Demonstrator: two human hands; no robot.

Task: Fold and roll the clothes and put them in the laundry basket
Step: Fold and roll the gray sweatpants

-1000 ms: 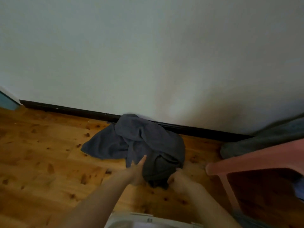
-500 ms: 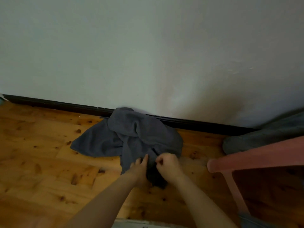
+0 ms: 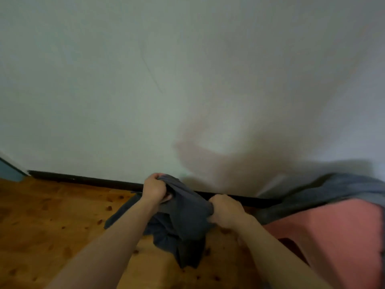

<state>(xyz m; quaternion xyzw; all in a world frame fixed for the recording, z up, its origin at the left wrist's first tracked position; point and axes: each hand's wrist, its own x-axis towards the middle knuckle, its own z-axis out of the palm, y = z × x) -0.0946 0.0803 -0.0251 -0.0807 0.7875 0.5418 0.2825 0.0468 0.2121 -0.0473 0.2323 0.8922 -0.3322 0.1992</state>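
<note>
Near edge: both forearms reach fwd over the wood floor (image 3: pixel 41 236). No laundry basket in view, so can't say where it sits.

Dark grey garment (image 3: pixel 187 222) hangs bunched between the two hands, lifted, w/ its lower folds trailing down to or just above the floor boards; blur makes contact hard to judge. Left hand (image 3: pixel 155 189) is higher, fingers (image 3: pixel 166 198) curled tight into a fistful of the top edge. Right hand (image 3: pixel 226 210) is lower and just to the right, also clenched on the cloth. Prob held this way to pull the piece up and apart, find its edges and shake it flat before any fold. Still crumpled, so folding not yet begun, imo.

Right side: pink plastic chair (image 3: pixel 333 236) close by, another grey cloth (image 3: pixel 343 190) draped over it toward the wall, likely waiting its turn.

Far: dark skirting board (image 3: pixel 83 180) runs along the floor's far edge, plain pale wall (image 3: pixel 125 80) above.
</note>
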